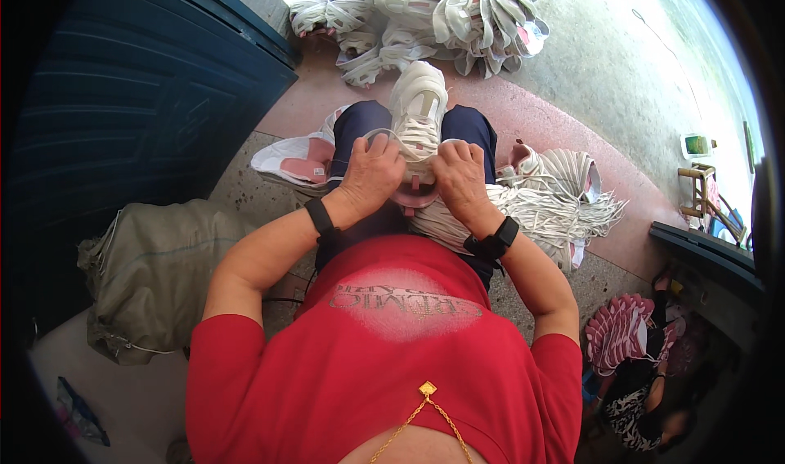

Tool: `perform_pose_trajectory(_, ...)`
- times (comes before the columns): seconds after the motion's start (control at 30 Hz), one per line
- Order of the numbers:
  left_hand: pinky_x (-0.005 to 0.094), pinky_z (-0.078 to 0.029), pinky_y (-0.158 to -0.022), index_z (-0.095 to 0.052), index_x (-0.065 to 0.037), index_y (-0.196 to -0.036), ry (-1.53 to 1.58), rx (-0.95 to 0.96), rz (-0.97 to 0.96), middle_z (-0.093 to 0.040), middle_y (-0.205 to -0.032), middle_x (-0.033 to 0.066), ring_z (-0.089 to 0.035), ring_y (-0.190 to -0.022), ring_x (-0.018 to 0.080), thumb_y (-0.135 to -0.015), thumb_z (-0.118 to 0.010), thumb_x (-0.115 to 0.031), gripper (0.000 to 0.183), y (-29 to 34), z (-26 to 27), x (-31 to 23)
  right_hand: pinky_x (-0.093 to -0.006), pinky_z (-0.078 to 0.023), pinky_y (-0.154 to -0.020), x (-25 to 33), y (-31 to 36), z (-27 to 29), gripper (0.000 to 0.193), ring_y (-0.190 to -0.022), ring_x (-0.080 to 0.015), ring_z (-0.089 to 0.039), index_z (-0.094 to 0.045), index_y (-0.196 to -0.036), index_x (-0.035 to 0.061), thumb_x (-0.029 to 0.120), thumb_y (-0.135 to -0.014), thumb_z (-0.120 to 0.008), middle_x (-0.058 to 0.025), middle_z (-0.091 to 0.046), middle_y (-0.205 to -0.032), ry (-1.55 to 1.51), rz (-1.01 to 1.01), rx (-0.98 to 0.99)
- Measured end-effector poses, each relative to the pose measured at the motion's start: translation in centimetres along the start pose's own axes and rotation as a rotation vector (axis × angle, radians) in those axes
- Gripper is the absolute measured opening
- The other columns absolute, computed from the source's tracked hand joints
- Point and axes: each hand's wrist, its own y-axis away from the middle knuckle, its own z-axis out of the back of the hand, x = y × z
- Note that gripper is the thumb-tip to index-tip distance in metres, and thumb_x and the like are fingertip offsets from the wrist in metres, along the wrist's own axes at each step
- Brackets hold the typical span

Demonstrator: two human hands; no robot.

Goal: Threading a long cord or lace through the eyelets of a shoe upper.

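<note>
A cream-white sneaker stands between my knees, toe pointing away from me, with white laces threaded across its tongue. My left hand is closed at the left side of the shoe's opening, pinching a white shoelace that curves up in a loop. On the opposite side my right hand is closed on a lace too, its fingertips partly hidden. The pink inside of the shoe's collar shows between the hands. Beside my right forearm lies a thick bundle of loose white shoelaces.
White shoe uppers are heaped ahead; more uppers lie left of my knee and others at the right. A grey-green sack and a blue door stand left. Another person sits at lower right near pink-and-white uppers.
</note>
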Motion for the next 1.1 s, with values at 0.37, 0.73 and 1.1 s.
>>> perform_pose_trajectory(0.37, 0.0263, -0.049, -0.074, -0.071, 0.001, -0.098, 1.100, 0.096, 0.715, -0.069, -0.086, 0.0034, -0.061, -0.081, 0.0092, -0.091, -0.067, -0.017, 0.019, -4.7, 1.2, 9.2, -0.0420, -0.042, -0.078, -3.7, -5.6, 4.8, 0.013, -0.089, -0.0295, -0.060, -0.068, -0.089, 0.0099, 0.023, -0.086, -0.069, -0.0079, -0.064, -0.087, -0.269, -0.313, -0.089)
perform_pose_trajectory(0.73, 0.0435, -0.052, -0.069, -0.058, -0.004, -0.123, 0.335, 0.046, 1.456, -0.067, -0.100, 0.0137, -0.065, -0.080, 0.0273, -0.085, -0.072, -0.030, 0.048, 30.4, -10.4, 24.6, -0.0459, -0.043, -0.077, -1.6, 4.1, 1.6, 0.020, -0.090, -0.0285, -0.062, -0.074, -0.073, 0.0097, 0.030, -0.073, -0.075, -0.0078, -0.067, -0.082, -0.044, -0.218, 0.531)
perform_pose_trajectory(1.1, 0.0384, -0.052, -0.061, -0.064, -0.006, -0.121, 0.388, -0.263, 1.299, -0.070, -0.085, 0.0148, -0.067, -0.064, 0.0241, -0.082, -0.056, -0.008, 0.040, 18.7, -0.6, 25.1, -0.0291, -0.051, -0.066, -2.7, -2.6, 13.8, 0.024, -0.069, -0.0127, -0.056, -0.052, -0.125, 0.0055, 0.012, -0.102, -0.053, -0.0038, -0.059, -0.081, -1.579, -0.411, -0.068)
